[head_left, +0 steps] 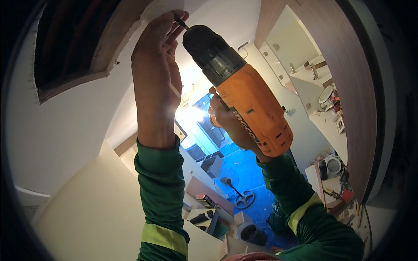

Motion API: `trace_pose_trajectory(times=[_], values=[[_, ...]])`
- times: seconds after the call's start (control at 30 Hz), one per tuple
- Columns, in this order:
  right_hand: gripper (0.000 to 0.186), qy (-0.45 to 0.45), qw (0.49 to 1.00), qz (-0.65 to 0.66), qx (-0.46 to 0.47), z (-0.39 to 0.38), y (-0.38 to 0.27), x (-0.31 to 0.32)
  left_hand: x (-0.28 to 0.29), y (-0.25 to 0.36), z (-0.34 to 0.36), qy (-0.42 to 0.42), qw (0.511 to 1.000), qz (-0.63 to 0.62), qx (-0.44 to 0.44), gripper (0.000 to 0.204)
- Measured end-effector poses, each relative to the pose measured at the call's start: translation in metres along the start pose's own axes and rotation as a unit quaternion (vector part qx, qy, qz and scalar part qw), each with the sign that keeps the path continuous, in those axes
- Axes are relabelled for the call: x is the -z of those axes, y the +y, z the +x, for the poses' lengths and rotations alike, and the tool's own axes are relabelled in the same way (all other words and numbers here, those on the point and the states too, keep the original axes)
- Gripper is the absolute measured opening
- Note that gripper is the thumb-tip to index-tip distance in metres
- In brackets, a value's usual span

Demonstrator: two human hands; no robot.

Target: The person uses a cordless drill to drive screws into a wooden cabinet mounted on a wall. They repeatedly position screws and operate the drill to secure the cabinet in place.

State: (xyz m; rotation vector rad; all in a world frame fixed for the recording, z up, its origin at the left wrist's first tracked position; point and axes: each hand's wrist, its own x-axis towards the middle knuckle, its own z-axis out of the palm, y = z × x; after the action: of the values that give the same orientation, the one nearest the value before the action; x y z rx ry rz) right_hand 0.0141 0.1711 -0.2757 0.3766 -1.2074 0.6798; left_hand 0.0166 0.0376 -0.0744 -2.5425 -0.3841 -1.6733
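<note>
I see dark green long sleeves on both my arms, bunched at the wrists. Each carries a yellow-green band. My left hand (156, 61) and right hand (230, 124) are bare.

Ceiling opening (69, 48) upper left of frame. Left hand (156, 65) top centre, just right of it, fingers at the drill bit (180, 22). Drill (239, 87) centre, running down-right from the bit, right hand (230, 124) under it. Floor fan (237, 191) lower centre between the forearms. Worktop (335, 178) with clutter lower right.
</note>
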Motion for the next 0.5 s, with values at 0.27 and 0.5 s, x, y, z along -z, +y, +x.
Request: trace_pose_trajectory(times=[0.27, 0.5], values=[[0.046, -0.009, 0.952, 0.278, -0.13, -0.009, 0.015, -0.001, 0.003, 0.003, 0.0, -0.027, 0.999, 0.024, -0.003, 0.035], [0.049, -0.065, 0.799, 0.573, -0.173, -0.008, -0.015, 0.005, 0.007, 0.005, 0.001, -0.032, 0.999, 0.024, -0.008, 0.035]])
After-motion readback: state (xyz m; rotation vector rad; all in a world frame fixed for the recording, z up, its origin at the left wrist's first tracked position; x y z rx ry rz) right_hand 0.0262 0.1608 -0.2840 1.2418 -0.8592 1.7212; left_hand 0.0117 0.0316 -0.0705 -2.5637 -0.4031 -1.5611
